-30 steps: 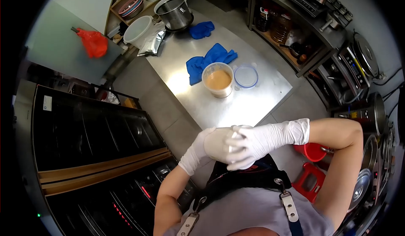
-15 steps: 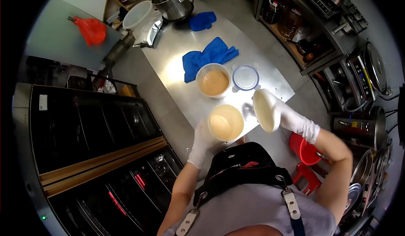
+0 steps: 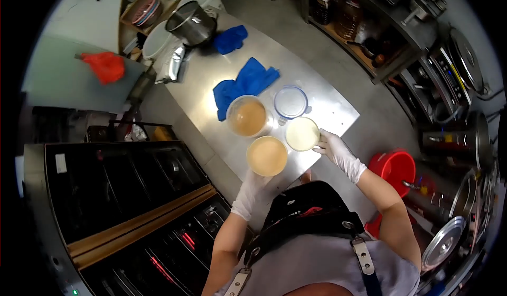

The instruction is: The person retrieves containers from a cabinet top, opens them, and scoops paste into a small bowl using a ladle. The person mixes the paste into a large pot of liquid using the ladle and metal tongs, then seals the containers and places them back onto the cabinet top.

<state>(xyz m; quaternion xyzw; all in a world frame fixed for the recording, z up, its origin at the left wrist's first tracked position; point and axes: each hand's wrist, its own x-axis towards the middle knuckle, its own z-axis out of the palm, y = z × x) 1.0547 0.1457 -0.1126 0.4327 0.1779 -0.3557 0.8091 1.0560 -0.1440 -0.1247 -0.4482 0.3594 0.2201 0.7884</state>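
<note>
The left hand (image 3: 257, 182) grips a cream tub (image 3: 267, 175); at its two o'clock, the right hand (image 3: 334, 147) pinches a pale lid (image 3: 302, 134). A clear container (image 3: 269, 122) at eleven and blue-rimmed lid (image 3: 290, 102) at one crowd the table (image 3: 325, 100).

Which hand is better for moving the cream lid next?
Probably the right hand: it is right at the edge of the cream lid. The left hand is farther away, at the near tub.

Open upright tub (image 3: 249, 159), tan contents inside; pale round lid (image 3: 302, 134) just beside.
</note>
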